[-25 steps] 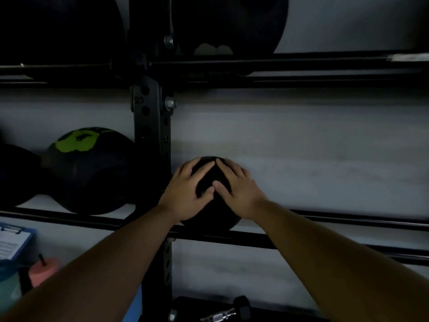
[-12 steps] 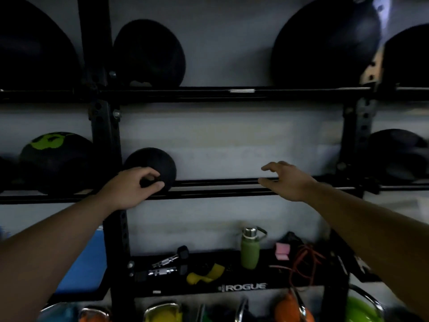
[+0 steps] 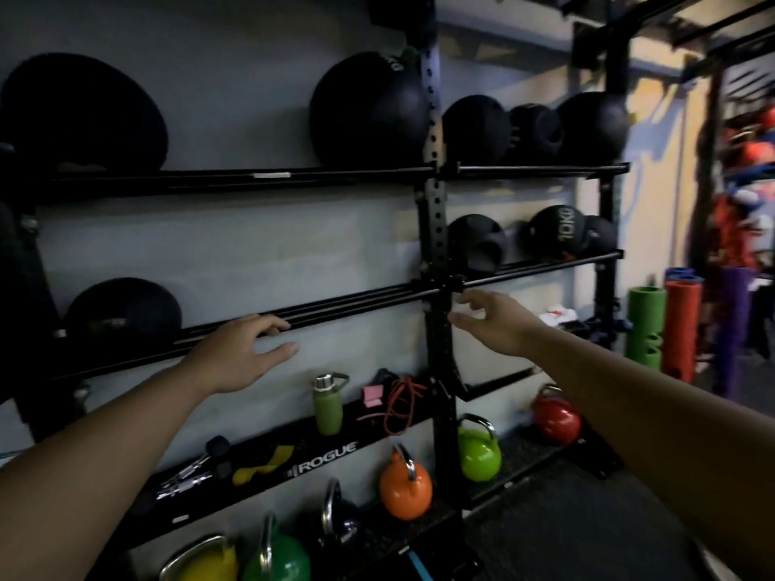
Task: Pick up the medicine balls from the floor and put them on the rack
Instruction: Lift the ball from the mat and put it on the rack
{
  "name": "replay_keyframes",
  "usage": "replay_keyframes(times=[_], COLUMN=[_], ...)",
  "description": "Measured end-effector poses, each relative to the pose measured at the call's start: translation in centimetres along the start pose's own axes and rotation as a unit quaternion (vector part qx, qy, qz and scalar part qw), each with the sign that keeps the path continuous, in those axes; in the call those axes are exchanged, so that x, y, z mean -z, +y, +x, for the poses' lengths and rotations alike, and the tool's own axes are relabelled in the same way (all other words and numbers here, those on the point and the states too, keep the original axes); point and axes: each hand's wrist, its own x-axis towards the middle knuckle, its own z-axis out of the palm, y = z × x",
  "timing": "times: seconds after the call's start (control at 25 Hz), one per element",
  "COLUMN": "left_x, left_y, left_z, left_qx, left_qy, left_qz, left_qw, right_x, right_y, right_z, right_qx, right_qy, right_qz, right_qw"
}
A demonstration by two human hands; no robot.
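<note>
Both my hands are empty right now. Left hand (image 3: 239,356) hangs w/ fingers (image 3: 274,329) released and spread, fingertips just at the front rail of the rack (image 3: 436,253)'s middle shelf, not gripping it as far as I can tell. Right hand (image 3: 499,325) is out in front of the centre upright, fingers loose and half-curled, holding nothing. Nearest medicine ball (image 3: 123,314) sits on the middle shelf at its left end, against the wall, well apart from my left hand. More dark balls on the top shelf and in the right-hand bay, incl. the one marked 10KG (image 3: 555,234). My read: I'm between balls, i.e. one placement looks finished and the step in hand is going for the next one off the floor. Problem: no loose medicine ball in view. The floor strip along the rack's base shows only kettlebells, e.g. the orange kettlebell (image 3: 406,490) and the green one beside the upright; low shelf holds a green bottle (image 3: 328,406) and small bits. So the next move calls for turning away from the rack, scanning the floor, then a two-handed scoop. The middle shelf has a long open stretch btwn the left-end ball and the centre upright, so prob. room there.
</note>
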Motion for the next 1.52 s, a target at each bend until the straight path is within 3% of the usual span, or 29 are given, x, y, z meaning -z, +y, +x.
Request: replay_keyframes(times=[0.44,0.76,1.04,1.28,1.52], left_x=[-0.6,-2.1,-6.1,-9.9,-12.9], left_y=[11.8,24.0,40.1,56.1,65.8], left_z=[-14.5,-25.1,-38.9,-54.7,-62.4], left_qx=[-0.135,-0.205,-0.249,-0.305,-0.355], left_qy=[-0.115,-0.148,-0.215,-0.312,-0.373], left_qz=[-0.066,-0.108,-0.130,-0.161,-0.129], left_qw=[0.982,0.961,0.935,0.885,0.847], right_x=[6.1,13.8,20.5,24.0,25.7], right_y=[-4.3,-2.8,0.1,3.8,7.2], right_z=[-31.6,-50.6,-73.1,-94.3,-103.8], right_qx=[-0.163,-0.251,-0.335,-0.430,-0.481], right_qy=[0.030,0.054,0.035,-0.009,-0.014], right_qz=[-0.144,-0.188,-0.198,-0.217,-0.232], right_qw=[0.976,0.948,0.920,0.876,0.846])
